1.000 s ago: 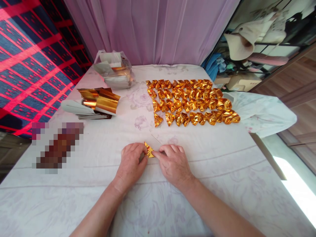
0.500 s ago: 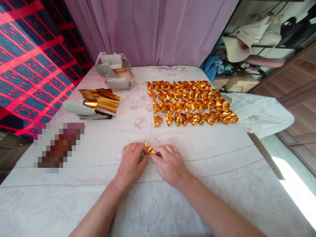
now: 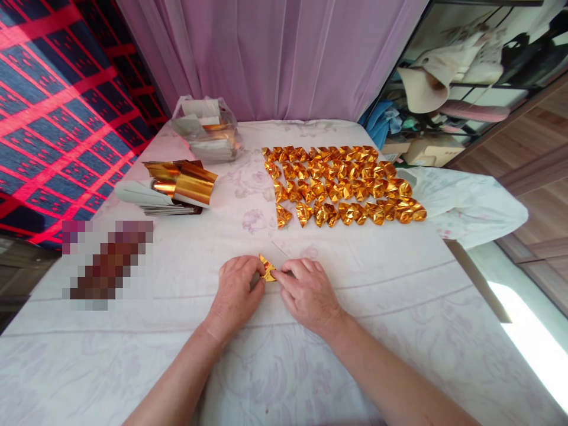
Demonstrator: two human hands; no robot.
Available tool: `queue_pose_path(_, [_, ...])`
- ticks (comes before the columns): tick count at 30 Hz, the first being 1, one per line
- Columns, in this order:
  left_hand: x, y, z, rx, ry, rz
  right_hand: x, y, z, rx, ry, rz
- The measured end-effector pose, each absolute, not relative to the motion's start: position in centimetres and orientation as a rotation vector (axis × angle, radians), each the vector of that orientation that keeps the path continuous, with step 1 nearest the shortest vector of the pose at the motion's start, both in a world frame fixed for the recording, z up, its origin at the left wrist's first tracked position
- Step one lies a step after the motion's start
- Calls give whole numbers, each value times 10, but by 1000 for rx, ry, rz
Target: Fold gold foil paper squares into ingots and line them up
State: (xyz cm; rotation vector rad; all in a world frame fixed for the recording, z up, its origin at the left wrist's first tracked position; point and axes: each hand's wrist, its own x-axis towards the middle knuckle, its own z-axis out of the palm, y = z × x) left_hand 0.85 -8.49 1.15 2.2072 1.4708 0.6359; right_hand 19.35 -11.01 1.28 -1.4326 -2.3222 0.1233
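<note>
A small piece of gold foil paper (image 3: 268, 274), folded to a triangular shape, is on the table in front of me. My left hand (image 3: 238, 287) is closed on its left side, thumb and fingers pinching the edge. From the other side my right hand (image 3: 309, 294) has its curled fingers against the paper's right corner, a fingertip pressing on it. Parts of the paper are hidden under my fingers. Beyond my hands lie several rows of folded gold foil ingots (image 3: 339, 186).
On the left sits a stack of gold foil sheets (image 3: 194, 184), with a clear plastic bag of more sheets (image 3: 208, 133) behind it. A blurred-out patch (image 3: 109, 263) covers something near the left edge. A white plastic bag (image 3: 479, 204) hangs over the right edge of the tablecloth (image 3: 381, 272).
The right fingertips have shifted slightly on the paper, and its right corner now looks folded down, showing a flatter, smaller triangle. The left hand has hardly moved.
</note>
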Motion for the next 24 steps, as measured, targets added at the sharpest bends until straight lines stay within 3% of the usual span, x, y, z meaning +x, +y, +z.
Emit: queue_pose_path(24, [11, -85, 14, 2229, 1519, 582, 185, -103, 8, -1544, -2136, 223])
